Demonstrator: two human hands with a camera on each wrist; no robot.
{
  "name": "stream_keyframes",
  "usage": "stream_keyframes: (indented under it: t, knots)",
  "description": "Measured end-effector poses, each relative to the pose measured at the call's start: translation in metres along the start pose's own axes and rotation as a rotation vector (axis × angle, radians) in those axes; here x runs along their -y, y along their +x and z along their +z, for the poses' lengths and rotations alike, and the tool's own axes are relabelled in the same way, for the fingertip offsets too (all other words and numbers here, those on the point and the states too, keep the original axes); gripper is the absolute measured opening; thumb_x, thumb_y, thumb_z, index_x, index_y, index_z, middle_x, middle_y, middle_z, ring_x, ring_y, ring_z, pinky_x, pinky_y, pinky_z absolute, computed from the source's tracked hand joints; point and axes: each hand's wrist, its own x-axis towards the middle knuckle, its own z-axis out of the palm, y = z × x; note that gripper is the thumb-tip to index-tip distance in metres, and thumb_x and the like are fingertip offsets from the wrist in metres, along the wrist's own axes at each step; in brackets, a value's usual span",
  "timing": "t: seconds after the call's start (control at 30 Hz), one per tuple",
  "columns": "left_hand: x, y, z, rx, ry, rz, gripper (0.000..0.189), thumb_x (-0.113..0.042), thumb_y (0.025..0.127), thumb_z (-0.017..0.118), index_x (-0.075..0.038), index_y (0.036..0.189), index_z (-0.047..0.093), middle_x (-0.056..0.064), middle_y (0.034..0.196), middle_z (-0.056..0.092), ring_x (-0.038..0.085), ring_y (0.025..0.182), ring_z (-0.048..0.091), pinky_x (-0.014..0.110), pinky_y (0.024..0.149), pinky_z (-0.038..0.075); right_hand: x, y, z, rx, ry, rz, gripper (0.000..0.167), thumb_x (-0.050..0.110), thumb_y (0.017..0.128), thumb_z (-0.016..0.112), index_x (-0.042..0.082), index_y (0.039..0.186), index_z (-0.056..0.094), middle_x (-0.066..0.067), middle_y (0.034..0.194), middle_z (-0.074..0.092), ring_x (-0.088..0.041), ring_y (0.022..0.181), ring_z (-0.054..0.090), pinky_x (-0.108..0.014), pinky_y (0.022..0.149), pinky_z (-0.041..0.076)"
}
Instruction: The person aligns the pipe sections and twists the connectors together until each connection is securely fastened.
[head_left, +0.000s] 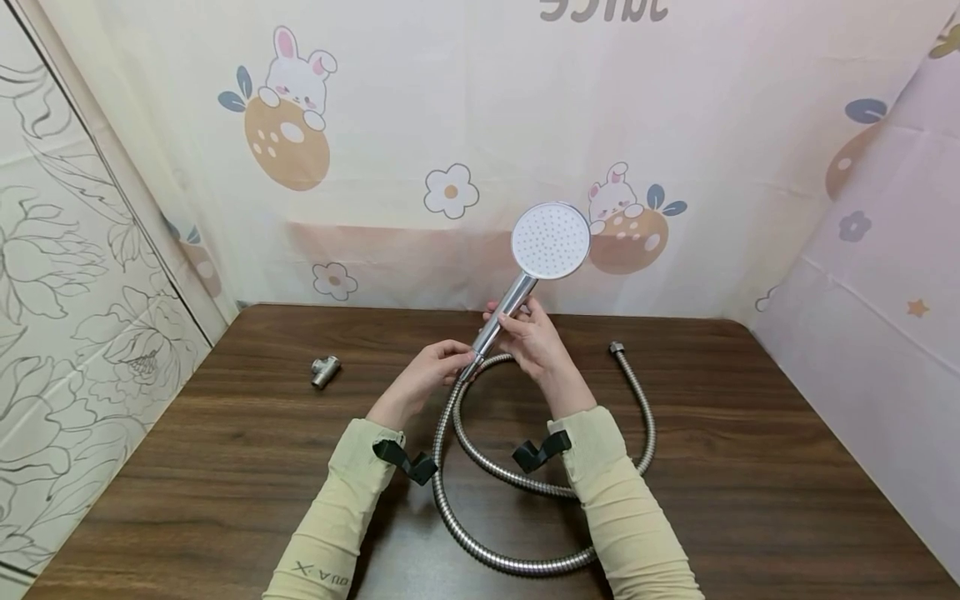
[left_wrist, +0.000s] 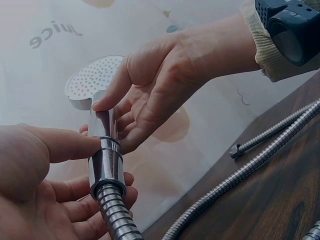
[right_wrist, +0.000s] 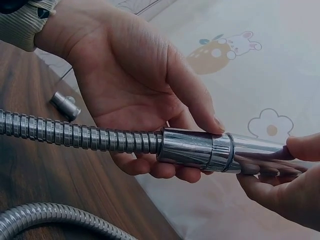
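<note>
A chrome shower head [head_left: 551, 241] with a round white spray face is held up over the table, tilted to the right. My right hand [head_left: 534, 343] grips its handle [head_left: 504, 315], thumb in front and fingers behind. Lower down, my left hand [head_left: 427, 372] holds the hose's chrome end nut [right_wrist: 192, 149] where it meets the handle. In the left wrist view the left thumb touches the joint, with fingers behind the nut. From there a ribbed metal shower hose [head_left: 465, 540] loops down across the table, partly hidden under the right forearm.
A small chrome tee fitting [head_left: 326, 372] lies at the left on the dark wooden table [head_left: 225, 467]. The hose's free end nut [head_left: 617, 347] lies to the right of the right hand. A printed curtain [head_left: 390, 108] hangs behind the table.
</note>
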Motion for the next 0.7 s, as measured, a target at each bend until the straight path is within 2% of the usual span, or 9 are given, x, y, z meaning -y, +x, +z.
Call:
stream_keyframes:
  t: [0.1,0.2,0.4,0.53,0.63,0.7]
  knots:
    - [0.0009,0.0001,0.0005,-0.007,0.010,-0.008,0.032,-0.023,0.091,0.055,0.000,0.112,0.055,0.001,0.092,0.062,0.009,0.080,0.057,0.028,0.076,0.046,-0.0005,-0.0006,-0.0007,0.003,-0.009,0.006,0.047,-0.004,0.094,0.037,0.011,0.136,0.022,-0.011,0.114,0.050,-0.020,0.102,0.054,-0.048,0.100,0.035]
    - [0.0013,0.0004,0.0008,-0.011,0.016,-0.010,0.033,-0.024,0.090,0.056,0.000,0.113,0.055,0.002,0.094,0.060,0.009,0.081,0.056,0.028,0.076,0.046,-0.0012,-0.0004,-0.0011,0.004,-0.016,0.008,0.047,-0.004,0.094,0.037,0.010,0.137,0.021,-0.008,0.110,0.052,-0.018,0.099,0.057,-0.047,0.098,0.037]
    - [0.0015,0.0008,0.0010,-0.019,0.004,-0.014,0.030,-0.020,0.089,0.058,-0.001,0.111,0.055,0.002,0.098,0.058,0.009,0.081,0.055,0.027,0.074,0.046,-0.0013,-0.0005,-0.0004,0.003,-0.011,0.005,0.047,-0.004,0.094,0.037,0.008,0.136,0.021,-0.020,0.127,0.041,-0.015,0.094,0.059,-0.048,0.098,0.037]
    - [0.0004,0.0007,0.0009,-0.005,-0.002,-0.012,0.028,-0.021,0.090,0.055,-0.001,0.110,0.054,0.000,0.090,0.058,0.009,0.078,0.055,0.026,0.073,0.046,-0.0009,-0.0006,0.0000,0.000,-0.010,0.004,0.046,-0.004,0.094,0.037,0.009,0.136,0.022,-0.024,0.133,0.037,-0.016,0.096,0.058,-0.048,0.099,0.036]
    - [0.0001,0.0006,0.0005,0.009,-0.011,-0.010,0.029,-0.024,0.093,0.050,0.000,0.110,0.054,-0.002,0.084,0.059,0.010,0.077,0.058,0.027,0.074,0.046,-0.0006,-0.0010,0.0000,0.000,-0.008,0.007,0.046,-0.004,0.094,0.037,0.009,0.136,0.023,-0.024,0.133,0.038,-0.018,0.099,0.057,-0.048,0.099,0.036]
    - [0.0000,0.0007,0.0005,0.016,-0.028,-0.016,0.029,-0.023,0.094,0.047,0.000,0.110,0.053,-0.001,0.082,0.060,0.012,0.077,0.059,0.028,0.074,0.046,-0.0002,-0.0013,-0.0003,0.001,-0.013,0.006,0.046,-0.004,0.094,0.037,0.010,0.136,0.023,-0.020,0.126,0.045,-0.019,0.100,0.056,-0.048,0.098,0.037]
